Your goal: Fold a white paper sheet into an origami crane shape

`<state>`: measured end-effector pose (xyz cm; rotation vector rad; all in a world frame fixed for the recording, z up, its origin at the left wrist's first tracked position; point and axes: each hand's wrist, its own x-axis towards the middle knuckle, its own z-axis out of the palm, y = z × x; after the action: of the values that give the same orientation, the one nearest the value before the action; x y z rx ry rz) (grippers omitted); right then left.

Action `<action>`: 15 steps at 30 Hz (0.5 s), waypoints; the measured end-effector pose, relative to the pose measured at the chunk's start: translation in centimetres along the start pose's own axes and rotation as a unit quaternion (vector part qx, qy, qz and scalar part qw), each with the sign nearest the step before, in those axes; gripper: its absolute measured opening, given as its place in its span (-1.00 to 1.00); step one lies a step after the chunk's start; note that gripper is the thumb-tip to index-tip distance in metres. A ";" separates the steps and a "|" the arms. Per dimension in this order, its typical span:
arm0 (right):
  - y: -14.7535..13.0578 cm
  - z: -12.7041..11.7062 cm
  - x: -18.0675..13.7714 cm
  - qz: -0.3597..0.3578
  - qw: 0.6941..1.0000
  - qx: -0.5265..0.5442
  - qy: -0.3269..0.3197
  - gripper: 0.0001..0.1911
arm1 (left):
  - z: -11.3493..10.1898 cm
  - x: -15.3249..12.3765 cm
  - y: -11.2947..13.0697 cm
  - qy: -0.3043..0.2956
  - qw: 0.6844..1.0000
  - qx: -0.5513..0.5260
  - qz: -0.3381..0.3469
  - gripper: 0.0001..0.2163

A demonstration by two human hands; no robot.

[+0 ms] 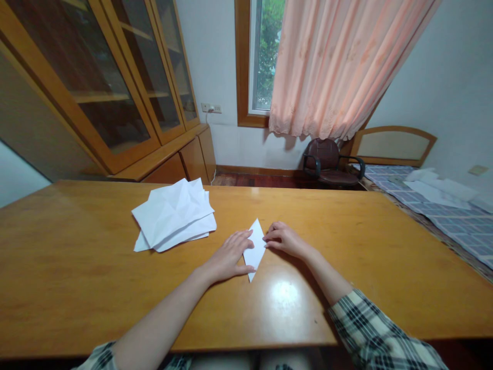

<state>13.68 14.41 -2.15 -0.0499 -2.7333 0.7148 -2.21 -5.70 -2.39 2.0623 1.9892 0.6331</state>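
Note:
A small white sheet of paper (256, 247), folded into a diamond shape, lies flat on the wooden table (308, 318). My left hand (232, 255) rests over its left side, fingers spread, the thumb near the lower point and the fingertips on the upper part. At the paper's right corner is my right hand (283, 239), its fingers bent and drawn together in a pinch on the edge. Its fingertips partly hide that corner.
A loose stack of creased white paper (173, 213) lies left of my hands. Beyond the table stand a glass-fronted cabinet (154, 139), a brown office chair (327, 162) and a bed (423, 205) with white material on it. A pink curtain (327, 67) hangs by the window.

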 end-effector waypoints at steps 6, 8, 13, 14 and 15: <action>-2.0 1.2 -0.4 0.134 0.990 -0.021 0.030 -0.69 | 1.0 -0.2 -0.5 0.028 0.999 -0.009 -0.044 -0.34; -2.6 1.8 -0.3 0.175 0.984 -0.014 0.042 -0.70 | 1.1 -0.2 -0.6 0.032 0.999 -0.020 -0.035 -0.35; -3.1 2.8 0.0 0.235 0.969 0.036 0.063 -0.77 | 1.0 -0.1 -0.5 0.052 0.997 -0.038 -0.038 -0.16; -3.2 2.8 0.1 0.235 0.969 0.044 0.067 -0.80 | 1.0 0.0 -0.4 0.059 0.996 -0.042 -0.047 -0.12; -3.3 2.7 0.1 0.227 0.970 0.054 0.073 -0.82 | 0.9 0.1 -0.4 0.068 0.995 -0.047 -0.058 -0.10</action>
<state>12.93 10.30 -2.79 -0.6918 -2.5549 0.9358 -2.16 -5.44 -3.38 1.8800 2.0924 0.8459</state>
